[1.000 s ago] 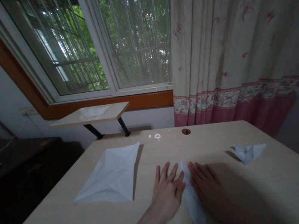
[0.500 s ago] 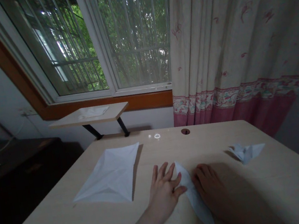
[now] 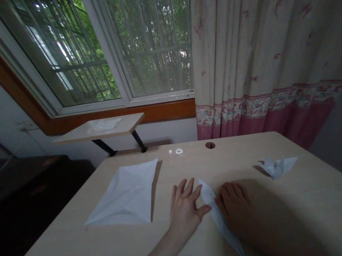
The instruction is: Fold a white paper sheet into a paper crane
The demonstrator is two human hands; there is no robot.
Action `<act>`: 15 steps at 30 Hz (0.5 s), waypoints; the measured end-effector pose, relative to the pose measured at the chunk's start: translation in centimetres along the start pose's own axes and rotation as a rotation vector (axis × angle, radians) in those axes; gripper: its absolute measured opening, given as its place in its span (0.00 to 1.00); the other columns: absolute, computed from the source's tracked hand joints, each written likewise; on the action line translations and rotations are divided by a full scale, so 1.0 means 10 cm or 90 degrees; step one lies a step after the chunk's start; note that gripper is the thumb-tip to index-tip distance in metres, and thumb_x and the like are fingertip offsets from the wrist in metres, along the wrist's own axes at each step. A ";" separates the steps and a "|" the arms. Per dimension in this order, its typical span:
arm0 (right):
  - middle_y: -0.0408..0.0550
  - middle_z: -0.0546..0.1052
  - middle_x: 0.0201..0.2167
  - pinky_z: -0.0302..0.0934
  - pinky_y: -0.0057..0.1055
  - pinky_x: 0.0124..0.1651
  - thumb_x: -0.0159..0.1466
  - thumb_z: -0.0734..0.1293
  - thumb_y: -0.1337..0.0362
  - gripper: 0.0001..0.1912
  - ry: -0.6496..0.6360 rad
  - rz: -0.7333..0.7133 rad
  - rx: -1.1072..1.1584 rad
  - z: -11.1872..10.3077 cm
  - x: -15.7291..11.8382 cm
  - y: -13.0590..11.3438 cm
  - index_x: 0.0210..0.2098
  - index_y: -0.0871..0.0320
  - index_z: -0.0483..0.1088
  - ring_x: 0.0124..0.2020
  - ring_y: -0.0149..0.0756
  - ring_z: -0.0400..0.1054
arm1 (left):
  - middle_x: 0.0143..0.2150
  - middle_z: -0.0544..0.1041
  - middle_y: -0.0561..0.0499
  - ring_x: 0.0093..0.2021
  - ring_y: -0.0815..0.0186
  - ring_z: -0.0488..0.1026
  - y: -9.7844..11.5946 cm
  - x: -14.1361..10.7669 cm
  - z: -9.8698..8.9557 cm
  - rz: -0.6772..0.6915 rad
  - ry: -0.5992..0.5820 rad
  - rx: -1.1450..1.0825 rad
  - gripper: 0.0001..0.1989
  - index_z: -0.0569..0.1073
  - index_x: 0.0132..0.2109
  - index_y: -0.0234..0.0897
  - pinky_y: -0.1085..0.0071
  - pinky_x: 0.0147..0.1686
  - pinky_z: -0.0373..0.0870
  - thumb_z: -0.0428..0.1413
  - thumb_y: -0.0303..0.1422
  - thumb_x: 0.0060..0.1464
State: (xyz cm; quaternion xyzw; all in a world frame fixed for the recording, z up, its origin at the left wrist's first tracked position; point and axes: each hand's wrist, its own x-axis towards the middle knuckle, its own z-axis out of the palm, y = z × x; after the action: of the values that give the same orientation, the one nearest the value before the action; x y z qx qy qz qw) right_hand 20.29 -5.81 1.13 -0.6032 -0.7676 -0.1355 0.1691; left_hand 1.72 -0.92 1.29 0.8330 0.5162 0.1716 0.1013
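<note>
A narrow strip of folded white paper (image 3: 218, 218) lies on the table between my two hands, its pointed ends toward the window and toward me. My left hand (image 3: 185, 206) is spread at its left side, with the thumb and index fingertip touching the paper's left edge. On the other side, my right hand (image 3: 235, 204) rests with curled fingers against the paper's right edge. Whether those fingers pinch anything is hidden. An unfolded, creased white sheet (image 3: 126, 197) lies to the left, and a small folded paper figure (image 3: 276, 167) sits at the right.
The pale wooden table (image 3: 183, 167) has a round cable hole (image 3: 210, 145) near its back edge. A raised shelf (image 3: 100, 132) on black legs holds more white paper. Behind are a barred window (image 3: 150, 40) and a patterned curtain (image 3: 252, 46). A dark cabinet (image 3: 20, 182) stands left.
The view has tilted slightly, so the table things appear a little higher. Both hands remain at the folded paper, with the right index finger shifted slightly along its edge.
</note>
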 end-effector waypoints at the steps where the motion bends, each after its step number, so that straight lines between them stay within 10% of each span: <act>1: 0.56 0.75 0.42 0.60 0.48 0.52 0.67 0.56 0.67 0.13 0.020 0.010 0.015 0.06 -0.02 0.00 0.41 0.56 0.72 0.45 0.48 0.69 | 0.66 0.61 0.48 0.67 0.46 0.53 -0.01 0.00 0.01 0.006 0.007 0.003 0.35 0.67 0.61 0.47 0.42 0.63 0.47 0.66 0.46 0.46; 15: 0.51 0.71 0.57 0.57 0.48 0.57 0.68 0.58 0.63 0.17 -0.023 0.028 0.198 0.34 -0.03 0.11 0.53 0.52 0.70 0.56 0.44 0.64 | 0.71 0.48 0.38 0.69 0.44 0.42 -0.06 -0.03 0.13 0.024 0.126 0.010 0.53 0.43 0.70 0.38 0.42 0.63 0.46 0.65 0.45 0.46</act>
State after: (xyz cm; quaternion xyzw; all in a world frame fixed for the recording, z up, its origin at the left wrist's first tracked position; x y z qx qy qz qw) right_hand 21.12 -4.37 -2.09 -0.5888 -0.7689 -0.0006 0.2494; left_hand 1.57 -0.92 -0.20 0.8221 0.5094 0.2510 0.0403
